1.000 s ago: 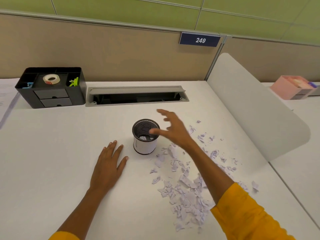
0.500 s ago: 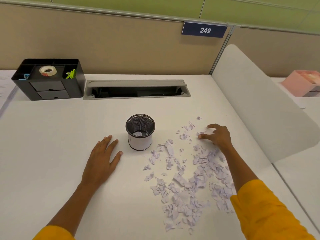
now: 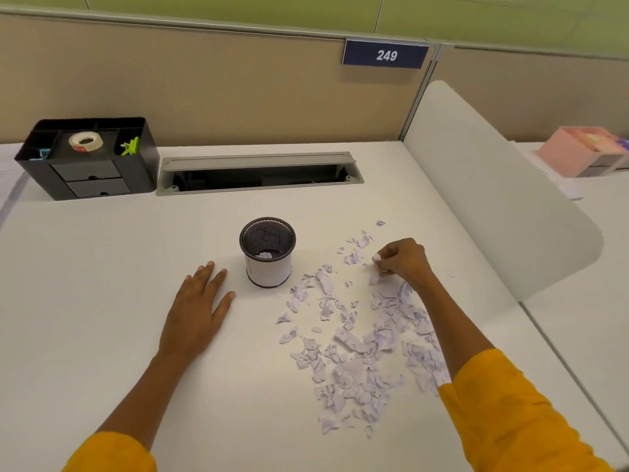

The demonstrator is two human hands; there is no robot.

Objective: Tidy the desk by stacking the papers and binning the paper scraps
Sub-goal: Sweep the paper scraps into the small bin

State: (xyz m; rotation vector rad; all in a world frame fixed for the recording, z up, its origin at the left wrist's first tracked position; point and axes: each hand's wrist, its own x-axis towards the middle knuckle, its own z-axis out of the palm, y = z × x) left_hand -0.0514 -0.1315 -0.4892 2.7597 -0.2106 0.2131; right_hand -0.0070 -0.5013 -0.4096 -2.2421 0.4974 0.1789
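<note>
A black mesh cup (image 3: 268, 253) wrapped in white paper stands on the white desk (image 3: 102, 284), with a few scraps inside it. Torn paper scraps (image 3: 360, 352) lie scattered to its right and toward me. My right hand (image 3: 401, 258) is at the far end of the scatter, fingers curled and pinching a small scrap. My left hand (image 3: 200, 308) rests flat on the desk just left of the cup, fingers straight.
A black desk organiser (image 3: 90, 158) with a tape roll sits at the back left, beside a grey cable tray (image 3: 258, 172). Sheets of paper (image 3: 6, 172) show at the far left edge. A white divider (image 3: 493, 185) bounds the right side; a pink box (image 3: 582, 149) lies beyond it.
My right hand moved from above the cup out to the right into the scraps and has closed on a scrap. My left hand has stayed flat.
</note>
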